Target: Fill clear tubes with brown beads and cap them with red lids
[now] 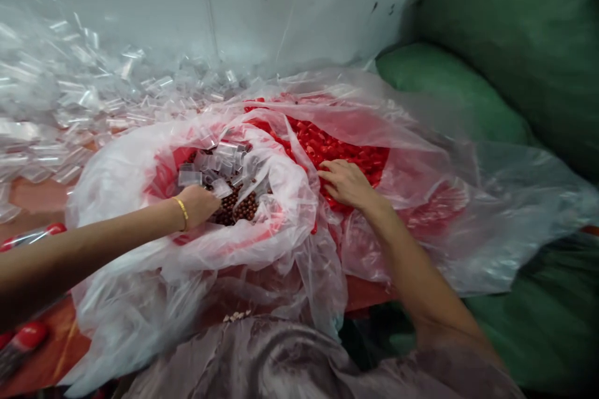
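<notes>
One hand, the left hand (pixel 201 204), was down inside the round mouth of a thin, see-through bag (pixel 290 193). It was curled up, and most of its fingers were hidden, so I could not tell if it was holding something. A yellow bracelet (pixel 181 213) went around that wrist. The other hand, the right hand (pixel 344 181), was over a pile of small red pieces (pixel 341 143). Its fingers were a little bent and a little apart, pointing left. I could not tell if it had a red piece in its fingertips.

Next to the left hand, in the round bag, were some clear tubes (pixel 229 159). Little round brown beads (pixel 241 204) lay in there too, just to the right of that hand. The red pieces lay in a second bag (pixel 491 218), close beside the first one, and that bag spread far out to the right.

Both bags were on a reddish bench (pixel 42 194). A big heap of more clear tubes (pixel 84 103) was on the left and at the back. Tubes with red ends (pixel 56 229) lay near the left arm. Behind it all stood a pale wall (pixel 253 12). Big green sacks (pixel 453 87) were on the right. A shiny, grayish shirt (pixel 271 355) showed at the bottom.
</notes>
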`<state>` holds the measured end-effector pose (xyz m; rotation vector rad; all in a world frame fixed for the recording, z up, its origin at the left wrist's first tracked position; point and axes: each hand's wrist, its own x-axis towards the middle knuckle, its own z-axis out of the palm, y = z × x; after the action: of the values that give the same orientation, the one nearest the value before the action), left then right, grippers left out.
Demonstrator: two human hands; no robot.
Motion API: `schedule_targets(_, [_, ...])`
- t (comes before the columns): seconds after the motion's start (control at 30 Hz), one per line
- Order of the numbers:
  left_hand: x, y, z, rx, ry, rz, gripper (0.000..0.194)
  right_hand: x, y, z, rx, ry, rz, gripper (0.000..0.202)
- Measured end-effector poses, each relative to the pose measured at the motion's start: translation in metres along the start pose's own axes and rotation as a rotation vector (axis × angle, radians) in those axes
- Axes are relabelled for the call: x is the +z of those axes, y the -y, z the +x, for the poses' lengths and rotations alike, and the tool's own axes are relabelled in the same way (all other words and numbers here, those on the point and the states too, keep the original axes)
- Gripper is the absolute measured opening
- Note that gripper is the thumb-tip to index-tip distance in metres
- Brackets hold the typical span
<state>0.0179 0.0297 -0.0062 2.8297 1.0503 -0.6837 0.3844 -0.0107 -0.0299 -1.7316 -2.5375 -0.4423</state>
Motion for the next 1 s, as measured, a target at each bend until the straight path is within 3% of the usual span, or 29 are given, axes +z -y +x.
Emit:
schedule_targets(0.1, [0.007, -0.01, 0.017, -0.032, -0.035, -0.158, 0.019, 0.008, 0.0, 0.005, -0.071, 0.068, -0.032, 0.026])
schedule_targets(0.2, [0.018, -0.015, 0.041, -0.111, -0.1, -0.375, 0.016, 0.018, 0.0, 0.006, -0.03, 0.007, -0.011, 0.025])
schedule_targets(0.4, [0.026, -0.01, 0.071, -0.2, -0.184, -0.7, 0.022, 0.037, -0.004, 0.002, 0.302, -0.171, 0.191, 0.031])
schedule_targets(0.57, [0.023, -0.001, 0.074, -0.204, -0.141, -1.733, 0.026, 0.021, 0.0, 0.006, 0.644, -0.55, 0.82, 0.024])
schedule_targets(0.67, [0.018, 0.006, 0.068, -0.211, -0.221, -1.901, 0.024, -0.001, 0.015, 0.009, 0.721, -0.729, 1.263, 0.021])
schedule_targets(0.73, [0.014, 0.009, 0.06, -0.188, -0.344, -1.932, 0.026, -0.018, 0.031, 0.01, 0.699, -0.73, 1.429, 0.02])
schedule_targets(0.8, [0.01, 0.009, 0.048, -0.088, -0.42, -1.982, 0.033, -0.033, 0.051, 0.012, 0.639, -0.648, 1.493, 0.022])
schedule_targets(0.9, [0.007, 0.004, 0.029, 0.094, -0.442, -2.078, 0.048, -0.05, 0.086, 0.022, 0.515, -0.485, 1.466, 0.028])
schedule_targets(1.0, [0.008, -0.004, 0.012, 0.144, -0.431, -2.172, 0.052, -0.056, 0.118, 0.039, 0.37, -0.366, 1.378, 0.037])
